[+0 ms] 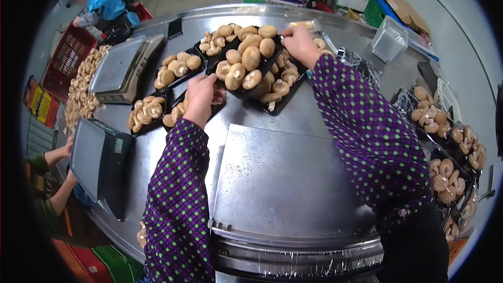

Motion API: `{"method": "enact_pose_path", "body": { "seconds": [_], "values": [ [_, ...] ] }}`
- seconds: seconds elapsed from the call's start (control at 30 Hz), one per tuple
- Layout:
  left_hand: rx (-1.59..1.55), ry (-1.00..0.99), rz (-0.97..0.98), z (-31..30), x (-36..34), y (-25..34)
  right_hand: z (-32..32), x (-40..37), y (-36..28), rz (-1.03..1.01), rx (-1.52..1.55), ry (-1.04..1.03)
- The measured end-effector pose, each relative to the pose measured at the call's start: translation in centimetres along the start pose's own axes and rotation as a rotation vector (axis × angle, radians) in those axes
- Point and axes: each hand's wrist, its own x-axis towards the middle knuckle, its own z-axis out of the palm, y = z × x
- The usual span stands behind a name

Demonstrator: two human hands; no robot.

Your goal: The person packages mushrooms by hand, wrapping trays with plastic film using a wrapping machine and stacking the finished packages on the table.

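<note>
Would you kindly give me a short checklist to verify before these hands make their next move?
1. Left hand at the upper tray's left side: ok.
2. Right hand at its opposite edge: ok.
3. Mushrooms within that tray: ok, heaped, none seen falling.
4. Its base free of the lower tray: cannot tell, the underside is hidden.
5. Room on the left: not ok, a neighbouring tray lies close by.
6. Co-worker's hands well away: ok, beside the dark scale.

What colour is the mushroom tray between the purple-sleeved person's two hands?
The mushroom tray is black; it shows best in the head view.
</note>
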Motion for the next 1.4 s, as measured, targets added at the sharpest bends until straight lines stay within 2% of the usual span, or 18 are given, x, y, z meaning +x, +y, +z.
{"method": "enact_pose_path", "body": {
  "seconds": [0.1,0.23,0.5,0.7,0.73,0.77,0.87,0.9,0.97,1.03,1.13,1.17,1.2,1.23,1.3,1.33,1.37,1.4],
  "values": [
    [0.078,-0.071,0.029,-0.8,-4.0,4.0,-5.0,-3.8,-4.0,-0.078,0.007,-0.019],
    [0.177,-0.282,0.026,-0.8,-9.9,7.8,-14.4,-12.5,-11.4,0.131,0.127,-0.090],
    [0.482,-0.647,-0.058,5.0,-20.4,5.1,-23.1,-33.9,-13.5,0.407,0.106,0.008],
    [0.511,-0.660,0.001,5.1,-23.6,3.0,-25.1,-40.9,-15.3,0.390,0.001,0.059],
    [0.631,-0.515,0.368,3.8,-24.2,2.2,-26.4,-41.6,-15.9,0.219,-0.192,0.057],
    [0.735,-0.353,0.739,2.4,-25.2,1.6,-27.9,-42.7,-15.9,0.249,-0.176,0.060],
    [1.249,-0.255,0.662,-2.2,-31.8,3.7,-31.7,-44.6,-17.1,0.366,-0.424,-0.036],
    [1.472,-0.236,0.597,-2.8,-33.0,3.6,-31.9,-44.9,-17.3,0.447,-0.591,-0.190],
    [1.584,-0.273,0.564,-2.7,-34.1,2.8,-30.9,-45.7,-15.8,0.478,-0.756,-0.335],
    [1.553,-0.306,0.607,-1.8,-33.6,2.3,-30.1,-44.8,-15.8,0.529,-0.580,-0.365],
    [1.154,-0.448,0.394,-1.1,-33.6,2.0,-30.2,-45.2,-15.5,0.665,-0.078,-0.367],
    [1.004,-0.550,0.110,-2.1,-34.4,2.9,-31.4,-45.9,-17.1,0.750,0.108,-0.374],
    [0.910,-0.691,0.213,-4.4,-35.0,2.1,-32.6,-47.1,-19.3,0.823,0.229,-0.384],
    [0.595,-0.693,-0.192,-5.0,-38.0,4.7,-33.6,-48.4,-21.7,0.889,0.352,-0.394],
    [0.017,-0.753,-0.464,-5.6,-39.9,7.7,-34.5,-48.6,-24.1,0.823,0.814,-0.224],
    [-0.049,-0.868,0.199,-4.7,-38.3,8.8,-34.3,-46.3,-25.0,0.553,0.917,-0.095],
    [-0.357,-0.871,0.171,-2.3,-37.8,11.8,-33.3,-43.2,-25.6,0.301,1.003,0.033],
    [-0.395,-0.674,0.176,-0.4,-35.7,13.0,-31.8,-39.4,-25.6,0.358,1.030,0.299]
  ]
}}
